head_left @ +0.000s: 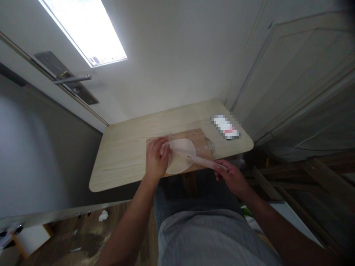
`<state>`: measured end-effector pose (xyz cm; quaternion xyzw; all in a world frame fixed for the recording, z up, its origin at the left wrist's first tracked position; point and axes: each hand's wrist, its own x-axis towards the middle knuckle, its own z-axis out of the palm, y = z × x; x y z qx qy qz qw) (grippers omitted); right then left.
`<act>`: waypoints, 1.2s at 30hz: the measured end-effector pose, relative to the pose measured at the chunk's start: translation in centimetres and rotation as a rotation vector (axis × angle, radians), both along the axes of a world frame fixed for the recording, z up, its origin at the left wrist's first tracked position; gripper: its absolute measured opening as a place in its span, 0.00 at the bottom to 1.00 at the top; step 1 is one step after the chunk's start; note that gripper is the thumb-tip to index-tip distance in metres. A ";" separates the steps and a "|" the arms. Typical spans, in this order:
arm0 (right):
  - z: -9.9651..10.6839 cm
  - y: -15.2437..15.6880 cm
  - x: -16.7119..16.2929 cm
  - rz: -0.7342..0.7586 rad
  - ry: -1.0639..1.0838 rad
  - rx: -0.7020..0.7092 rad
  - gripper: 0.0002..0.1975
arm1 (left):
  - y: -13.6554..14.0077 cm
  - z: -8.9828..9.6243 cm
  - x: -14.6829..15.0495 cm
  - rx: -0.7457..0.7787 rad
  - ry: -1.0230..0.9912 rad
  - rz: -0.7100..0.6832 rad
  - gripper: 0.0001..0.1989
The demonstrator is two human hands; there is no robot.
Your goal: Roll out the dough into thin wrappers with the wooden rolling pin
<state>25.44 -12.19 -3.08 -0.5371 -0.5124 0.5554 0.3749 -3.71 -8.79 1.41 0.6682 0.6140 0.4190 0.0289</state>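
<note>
A round, flat, pale sheet (pixel 181 167) lies on a wooden cutting board (pixel 198 136) with a metal ring handle at its right end. Across the sheet runs a long, whitish, translucent strip (pixel 203 162), blurred, its exact kind unclear. My right hand (pixel 229 175) is closed around the strip's right end, just off the table's front edge. Over the board's left part, my left hand (pixel 157 155) pinches the strip's other end between thumb and fingers. The left fingertips partly cover the sheet's left edge.
The board rests on a light wood table (pixel 119 155) with rounded corners, set against a white door (pixel 172 66) with a metal handle (pixel 73 79). A phone (pixel 225 126), blurred out, lies at the table's right. Wooden planks (pixel 277 184) are at the right; white scraps (pixel 103 215) litter the floor.
</note>
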 end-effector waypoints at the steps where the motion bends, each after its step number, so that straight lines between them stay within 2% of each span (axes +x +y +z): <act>1: -0.1 -0.1 0.1 0.000 -0.018 0.008 0.20 | 1.1 0.2 0.6 -0.007 0.017 -0.023 0.12; 6: -0.7 -0.7 0.8 0.025 -0.101 0.029 0.21 | 5.2 -1.1 2.5 -0.172 0.204 -0.165 0.15; 9: -0.7 -1.1 1.1 0.013 -0.147 0.038 0.22 | 5.7 -1.8 2.8 -0.254 0.339 -0.167 0.17; 12: -0.5 -1.2 1.4 0.005 -0.162 0.041 0.22 | 5.7 -1.7 3.0 -0.289 0.411 -0.151 0.19; 21: -0.4 -0.3 1.5 -0.012 -0.263 0.095 0.21 | 6.5 -1.2 3.7 -0.352 0.446 -0.130 0.20; 26: -0.3 0.2 1.1 -0.085 -0.269 0.071 0.21 | 7.7 -1.2 4.1 -0.364 0.457 -0.123 0.20; 30: -0.2 1.0 0.8 -0.133 -0.264 0.104 0.20 | 9.0 -1.2 4.5 -0.374 0.468 -0.114 0.20; 36: 0.6 2.4 0.6 -0.182 -0.304 0.100 0.20 | 10.3 -1.2 5.0 -0.339 0.476 -0.103 0.19</act>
